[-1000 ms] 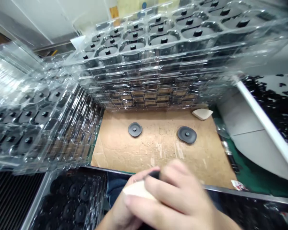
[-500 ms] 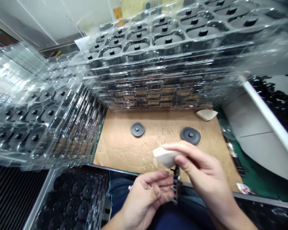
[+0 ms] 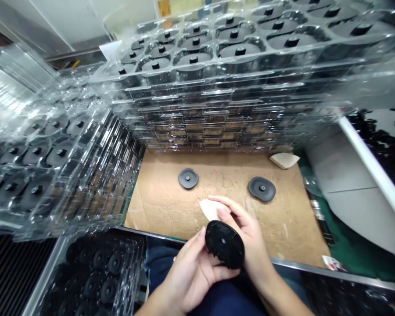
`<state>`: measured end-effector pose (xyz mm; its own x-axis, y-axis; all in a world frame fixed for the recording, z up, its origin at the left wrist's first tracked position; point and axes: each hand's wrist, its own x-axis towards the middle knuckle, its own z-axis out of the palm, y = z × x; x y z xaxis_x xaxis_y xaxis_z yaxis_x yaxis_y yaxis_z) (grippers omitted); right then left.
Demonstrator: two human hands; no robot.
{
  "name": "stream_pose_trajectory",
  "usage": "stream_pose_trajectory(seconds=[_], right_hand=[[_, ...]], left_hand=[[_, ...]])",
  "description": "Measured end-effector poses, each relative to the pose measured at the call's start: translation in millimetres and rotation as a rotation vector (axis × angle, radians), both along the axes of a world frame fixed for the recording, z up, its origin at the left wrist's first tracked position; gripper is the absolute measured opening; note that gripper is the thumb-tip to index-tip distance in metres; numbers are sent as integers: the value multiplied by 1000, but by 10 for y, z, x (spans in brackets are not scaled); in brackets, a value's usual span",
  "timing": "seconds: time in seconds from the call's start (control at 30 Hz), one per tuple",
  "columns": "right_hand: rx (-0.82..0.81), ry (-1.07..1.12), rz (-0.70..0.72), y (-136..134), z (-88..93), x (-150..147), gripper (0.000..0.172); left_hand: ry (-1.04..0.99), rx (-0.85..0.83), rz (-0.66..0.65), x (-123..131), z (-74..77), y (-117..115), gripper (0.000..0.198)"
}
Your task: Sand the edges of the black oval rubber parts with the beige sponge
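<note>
My left hand (image 3: 192, 276) is closed on the edge of a round black plastic disc (image 3: 224, 245), its ribbed, toothed underside facing me. My right hand (image 3: 252, 235) pinches a white wedge-shaped pad (image 3: 210, 210), just above the disc; its fingers lie close beside the disc's right edge, and whether they touch it I cannot tell. On the cardboard sheet (image 3: 158, 210) beyond my hands lie two dark grey discs, a smaller-looking left disc (image 3: 188, 178) and a right disc (image 3: 262, 189) with a wavy rim. A second white wedge (image 3: 285, 160) rests at the sheet's far right.
Tall stacks of clear plastic trays stand behind the sheet (image 3: 197, 98) and at left (image 3: 95, 175), holding dark discs. Another tray of black discs (image 3: 92, 281) sits low at front left. At right is a white bin (image 3: 362, 184) beside many small black parts (image 3: 382, 136).
The black disc has turned from edge-on to showing its broad underside. My left hand now grips it, and my right hand with the white pad has shifted left.
</note>
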<state>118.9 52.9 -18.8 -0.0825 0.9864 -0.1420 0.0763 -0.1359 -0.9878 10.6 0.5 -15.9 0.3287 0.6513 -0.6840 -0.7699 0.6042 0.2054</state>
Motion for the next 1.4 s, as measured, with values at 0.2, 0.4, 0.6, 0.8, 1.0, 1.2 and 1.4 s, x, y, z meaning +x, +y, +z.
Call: stream_pose_trajectory(seconds=[0.2, 0.4, 0.6, 0.8, 1.0, 1.2, 1.4], right_hand=[[208, -177, 49, -35, -5, -15, 22], [327, -221, 182, -82, -22, -89, 25], [335, -215, 275, -82, 73, -25, 25], [229, -315, 84, -35, 52, 190, 22], [88, -405, 14, -136, -172, 438, 26], [58, -425, 26, -258, -329, 552, 27], [54, -426, 43, -289, -399, 578, 27]], left_hand=[[-97, 14, -21, 4, -83, 6, 41], [-222, 33, -3, -54, -123, 4, 50], [-222, 126, -28, -192, -101, -14, 36], [-341, 93, -124, -268, -94, 2, 48], [-269, 103, -57, -308, -75, 37, 47], [-150, 123, -24, -338, -43, 24, 42], [29, 102, 35, -322, -28, 27, 42]])
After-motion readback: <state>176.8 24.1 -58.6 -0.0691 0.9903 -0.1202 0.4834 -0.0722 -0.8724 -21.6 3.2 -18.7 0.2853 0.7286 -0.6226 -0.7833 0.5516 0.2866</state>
